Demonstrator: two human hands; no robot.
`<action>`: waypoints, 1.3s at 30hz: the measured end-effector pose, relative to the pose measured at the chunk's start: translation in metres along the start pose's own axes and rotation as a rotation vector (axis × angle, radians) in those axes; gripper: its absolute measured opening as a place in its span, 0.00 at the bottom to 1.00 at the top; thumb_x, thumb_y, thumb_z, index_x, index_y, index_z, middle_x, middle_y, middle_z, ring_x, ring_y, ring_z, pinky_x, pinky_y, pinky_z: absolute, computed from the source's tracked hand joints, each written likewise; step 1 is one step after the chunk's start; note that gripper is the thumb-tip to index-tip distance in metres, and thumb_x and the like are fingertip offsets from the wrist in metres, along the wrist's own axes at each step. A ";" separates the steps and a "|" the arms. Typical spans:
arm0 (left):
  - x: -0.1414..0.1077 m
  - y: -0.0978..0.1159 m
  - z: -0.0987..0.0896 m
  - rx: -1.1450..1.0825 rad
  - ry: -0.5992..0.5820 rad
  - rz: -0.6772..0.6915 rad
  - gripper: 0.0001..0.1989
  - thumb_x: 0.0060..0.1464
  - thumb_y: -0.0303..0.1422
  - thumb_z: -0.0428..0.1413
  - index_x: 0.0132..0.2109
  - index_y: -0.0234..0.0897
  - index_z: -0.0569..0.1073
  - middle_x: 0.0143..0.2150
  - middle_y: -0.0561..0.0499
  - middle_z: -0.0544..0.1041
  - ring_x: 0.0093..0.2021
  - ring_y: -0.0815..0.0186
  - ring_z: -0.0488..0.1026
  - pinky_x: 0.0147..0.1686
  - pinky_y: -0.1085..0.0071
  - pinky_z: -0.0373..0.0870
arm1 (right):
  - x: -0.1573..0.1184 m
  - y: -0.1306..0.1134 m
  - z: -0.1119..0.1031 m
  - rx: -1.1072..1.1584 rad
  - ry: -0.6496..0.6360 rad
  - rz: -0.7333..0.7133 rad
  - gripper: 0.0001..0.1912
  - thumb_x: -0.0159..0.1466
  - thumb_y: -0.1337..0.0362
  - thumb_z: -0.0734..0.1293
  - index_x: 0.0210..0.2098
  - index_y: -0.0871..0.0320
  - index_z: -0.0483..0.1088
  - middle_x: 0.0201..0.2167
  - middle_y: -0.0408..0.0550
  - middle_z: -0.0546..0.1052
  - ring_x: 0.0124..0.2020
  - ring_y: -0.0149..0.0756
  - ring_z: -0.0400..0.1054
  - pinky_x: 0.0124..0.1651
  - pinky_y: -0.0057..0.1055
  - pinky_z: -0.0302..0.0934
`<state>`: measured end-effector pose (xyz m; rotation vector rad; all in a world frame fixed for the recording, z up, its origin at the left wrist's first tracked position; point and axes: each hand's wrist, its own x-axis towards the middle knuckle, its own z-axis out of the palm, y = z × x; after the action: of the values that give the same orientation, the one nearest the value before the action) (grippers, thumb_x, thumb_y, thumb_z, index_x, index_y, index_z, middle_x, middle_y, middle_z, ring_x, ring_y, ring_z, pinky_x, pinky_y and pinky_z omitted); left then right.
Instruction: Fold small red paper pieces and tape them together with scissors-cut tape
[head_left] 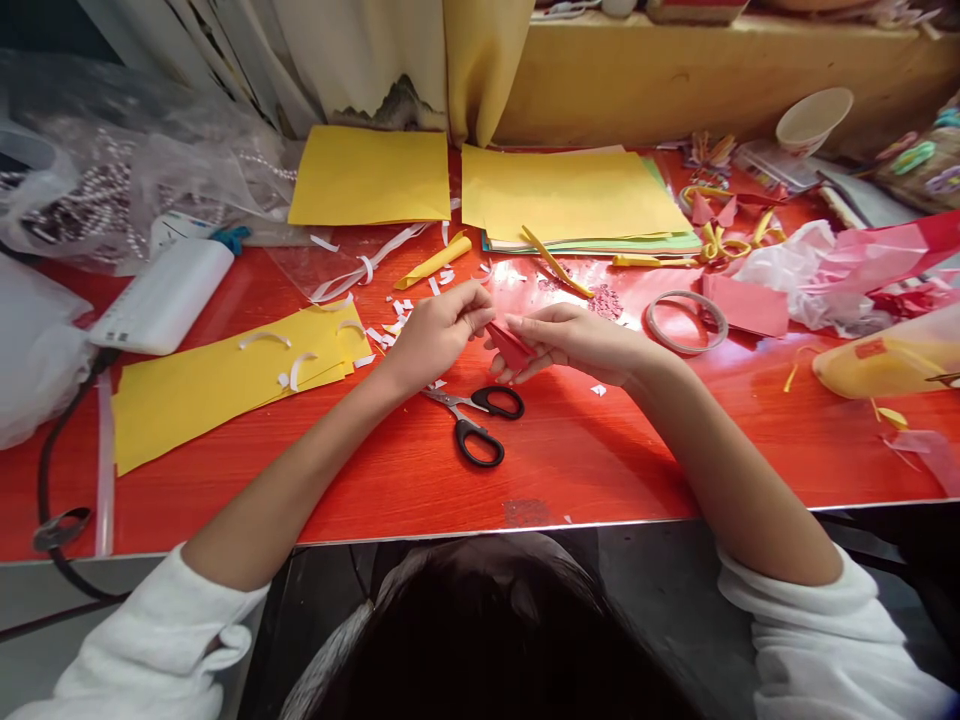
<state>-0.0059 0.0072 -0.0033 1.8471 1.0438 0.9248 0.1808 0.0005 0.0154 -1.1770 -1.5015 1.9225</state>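
Note:
Between my hands is a small piece of folded red paper (511, 347), above the middle of the red table. My right hand (564, 340) grips it between the thumb and fingers. My left hand (441, 330) is closed in a pinch at its left tip; whether the fingertips hold the paper or something tiny, I cannot make out. Just below the hands lie scissors (480, 425) with black handles, blades partly spread and pointing up-left under my left wrist. White paper scraps (386, 338) are scattered beside my left hand. A rolled yellow paper (433, 262) lies behind it.
Yellow sheets (375, 180) and a stack of coloured paper (570, 195) lie at the back. Yellow strips (225, 385) and a white power strip (165, 295) are at left. A tape roll (686, 322), red paper squares (746, 305) and a yellowish container (885, 355) are at right.

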 end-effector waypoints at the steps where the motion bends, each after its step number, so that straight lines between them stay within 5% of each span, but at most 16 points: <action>1: -0.001 0.001 0.000 0.063 -0.022 0.023 0.06 0.57 0.31 0.50 0.32 0.36 0.67 0.27 0.54 0.67 0.29 0.71 0.64 0.32 0.74 0.60 | 0.000 0.001 0.001 0.010 -0.015 0.020 0.16 0.62 0.56 0.66 0.35 0.66 0.74 0.30 0.55 0.79 0.33 0.35 0.75 0.38 0.30 0.70; 7: -0.004 0.005 0.000 0.210 -0.108 0.053 0.07 0.57 0.31 0.47 0.32 0.36 0.66 0.29 0.54 0.69 0.31 0.70 0.65 0.33 0.74 0.59 | 0.006 0.011 0.003 0.002 -0.110 -0.024 0.17 0.59 0.54 0.68 0.29 0.64 0.74 0.30 0.53 0.79 0.30 0.32 0.73 0.36 0.27 0.66; 16: -0.004 0.007 0.001 0.225 -0.124 0.031 0.06 0.57 0.28 0.47 0.36 0.36 0.68 0.33 0.53 0.72 0.34 0.69 0.68 0.36 0.74 0.60 | 0.008 0.014 0.004 -0.081 -0.087 -0.047 0.16 0.59 0.54 0.67 0.30 0.63 0.75 0.31 0.53 0.79 0.27 0.28 0.69 0.32 0.26 0.63; 25: -0.001 -0.005 0.006 0.054 -0.019 -0.111 0.06 0.55 0.33 0.51 0.40 0.38 0.69 0.28 0.55 0.69 0.30 0.71 0.66 0.32 0.75 0.61 | 0.010 0.012 0.010 -0.105 -0.030 -0.020 0.14 0.60 0.56 0.67 0.31 0.62 0.74 0.29 0.51 0.79 0.27 0.30 0.71 0.32 0.26 0.64; 30: 0.002 -0.010 0.003 -0.070 -0.005 -0.181 0.14 0.55 0.40 0.52 0.28 0.34 0.69 0.25 0.53 0.70 0.26 0.72 0.66 0.31 0.75 0.62 | 0.009 0.011 0.010 -0.094 -0.044 -0.013 0.14 0.59 0.56 0.68 0.29 0.62 0.74 0.29 0.51 0.79 0.27 0.30 0.71 0.32 0.26 0.64; 39: 0.000 -0.009 0.007 0.000 0.070 -0.177 0.08 0.55 0.34 0.52 0.31 0.35 0.70 0.24 0.54 0.70 0.26 0.72 0.67 0.30 0.75 0.63 | 0.011 0.011 0.010 -0.130 -0.061 -0.034 0.14 0.58 0.55 0.69 0.25 0.62 0.72 0.24 0.46 0.76 0.24 0.27 0.68 0.31 0.25 0.62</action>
<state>-0.0023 0.0084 -0.0145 1.7018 1.2284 0.8889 0.1684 -0.0006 0.0016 -1.1491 -1.6898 1.8782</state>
